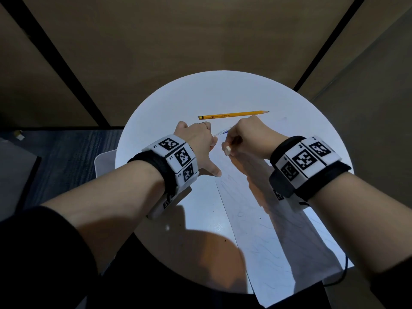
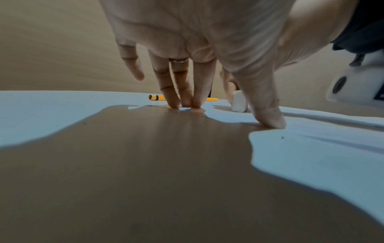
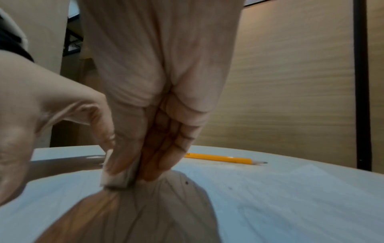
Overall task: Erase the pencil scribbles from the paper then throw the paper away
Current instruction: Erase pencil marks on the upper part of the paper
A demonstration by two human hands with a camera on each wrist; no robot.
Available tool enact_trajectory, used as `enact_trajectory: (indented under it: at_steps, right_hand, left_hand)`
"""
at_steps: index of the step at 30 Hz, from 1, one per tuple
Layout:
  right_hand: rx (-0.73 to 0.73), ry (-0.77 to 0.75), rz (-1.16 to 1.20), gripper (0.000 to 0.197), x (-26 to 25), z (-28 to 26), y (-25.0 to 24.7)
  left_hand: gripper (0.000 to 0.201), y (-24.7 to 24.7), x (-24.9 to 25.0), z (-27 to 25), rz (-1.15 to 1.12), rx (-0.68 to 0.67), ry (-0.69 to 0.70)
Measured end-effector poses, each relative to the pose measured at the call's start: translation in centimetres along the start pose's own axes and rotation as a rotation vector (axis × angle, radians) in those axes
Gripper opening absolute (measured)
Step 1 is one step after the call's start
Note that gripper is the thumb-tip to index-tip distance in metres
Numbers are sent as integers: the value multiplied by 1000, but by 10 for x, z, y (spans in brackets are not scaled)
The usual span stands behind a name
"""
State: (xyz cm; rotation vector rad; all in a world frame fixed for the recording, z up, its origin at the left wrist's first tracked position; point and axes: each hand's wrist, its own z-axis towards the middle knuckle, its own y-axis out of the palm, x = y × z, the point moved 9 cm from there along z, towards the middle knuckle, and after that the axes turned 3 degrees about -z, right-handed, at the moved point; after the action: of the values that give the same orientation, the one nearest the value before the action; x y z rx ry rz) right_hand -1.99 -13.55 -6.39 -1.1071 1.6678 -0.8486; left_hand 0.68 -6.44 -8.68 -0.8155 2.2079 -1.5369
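A white sheet of paper point(image 1: 263, 221) with faint pencil scribbles lies across the round white table point(image 1: 156, 121), its near end hanging past the edge. My left hand point(image 1: 198, 139) presses straight fingers point(image 2: 176, 98) and thumb down at the paper's far left edge. My right hand point(image 1: 245, 137) pinches a white eraser point(image 1: 227, 150) between thumb and fingers, its bottom end on the paper. The eraser point(image 3: 118, 177) shows clearly in the right wrist view, and the eraser point(image 2: 239, 102) stands beyond my left thumb in the left wrist view.
A yellow pencil point(image 1: 234, 114) lies on the table just beyond both hands, tip to the right. A pale chair point(image 1: 104, 161) sits at the table's left edge. Wood panel walls stand behind the table. Small dark eraser crumbs dot the table and the paper.
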Motion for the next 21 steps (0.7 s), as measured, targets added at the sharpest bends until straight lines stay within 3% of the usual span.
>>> enact_trajectory:
  at_steps: [3,8,13,18,21]
  right_hand:
    - [-34,-7,-75,8,-2,2,-2]
    - [124,19,-59,19,-10,14,-16]
    - [102,8,-13,15,-4,9,-12]
    - [-49,3,-48,10,0,-2,-2]
    - [36,11,-37,10,-2,5,-12]
  left_hand:
    - [53,0,0,0,-13,1,2]
    - [56,1,-1,1,-13,-5,-11]
    - [54,0,0,1,-9,-9,-13]
    - [53,1,0,0,-2,-22,0]
    - [53,0,0,0,-7,-16,4]
